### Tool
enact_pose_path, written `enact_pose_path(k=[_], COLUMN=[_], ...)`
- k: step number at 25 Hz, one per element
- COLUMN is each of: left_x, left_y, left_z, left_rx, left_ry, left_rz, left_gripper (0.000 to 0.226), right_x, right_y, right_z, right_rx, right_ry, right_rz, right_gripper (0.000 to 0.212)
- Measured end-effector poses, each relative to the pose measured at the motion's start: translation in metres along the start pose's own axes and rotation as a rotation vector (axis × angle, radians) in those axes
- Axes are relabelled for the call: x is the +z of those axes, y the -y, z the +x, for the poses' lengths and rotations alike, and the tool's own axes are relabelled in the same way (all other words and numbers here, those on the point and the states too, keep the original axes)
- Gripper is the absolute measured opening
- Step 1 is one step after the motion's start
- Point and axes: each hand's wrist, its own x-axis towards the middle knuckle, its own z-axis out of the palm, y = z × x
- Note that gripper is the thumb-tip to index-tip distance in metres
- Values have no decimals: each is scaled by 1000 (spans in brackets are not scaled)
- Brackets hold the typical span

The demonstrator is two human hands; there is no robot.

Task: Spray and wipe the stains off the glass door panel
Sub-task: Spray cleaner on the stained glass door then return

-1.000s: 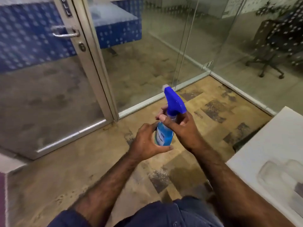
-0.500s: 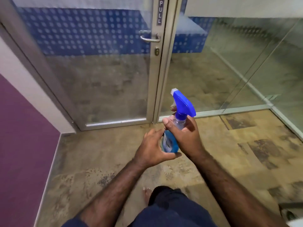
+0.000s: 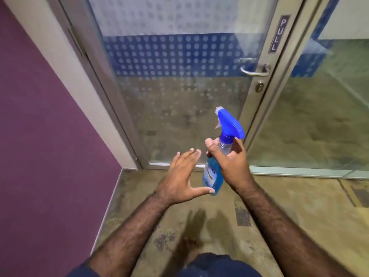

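The glass door panel stands straight ahead, metal-framed, with a band of frosted dots and smeared marks lower down. My right hand grips a spray bottle of blue liquid by its neck, its blue trigger head pointing up and left toward the glass. My left hand is beside the bottle with fingers spread; only its thumb tip touches the bottle's base. No cloth is in view.
A lever handle and a PULL sign sit on the door's right stile. A fixed glass panel continues to the right. A purple wall closes the left side. The mottled floor lies under my arms.
The view has swung left and closer, so the door now fills the frame. My left hand has let go of the bottle and opened; the right hand keeps its grip.
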Motion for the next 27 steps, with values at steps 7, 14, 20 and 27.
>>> enact_pose_path(k=[7, 14, 20, 27], left_x=[-102, -250, -398, -467], left_y=[86, 107, 93, 95], left_z=[106, 243, 332, 373], left_rx=[-24, 54, 115, 109], left_ry=[-299, -591, -749, -797], left_rz=[412, 540, 678, 746], left_gripper=[100, 94, 97, 100], right_x=[57, 95, 121, 139], right_y=[44, 162, 291, 360], right_z=[110, 201, 260, 286], right_rx=[-106, -425, -585, -657], right_ry=[16, -95, -179, -316], right_rz=[-11, 11, 61, -22], right_gripper=[20, 32, 33, 24])
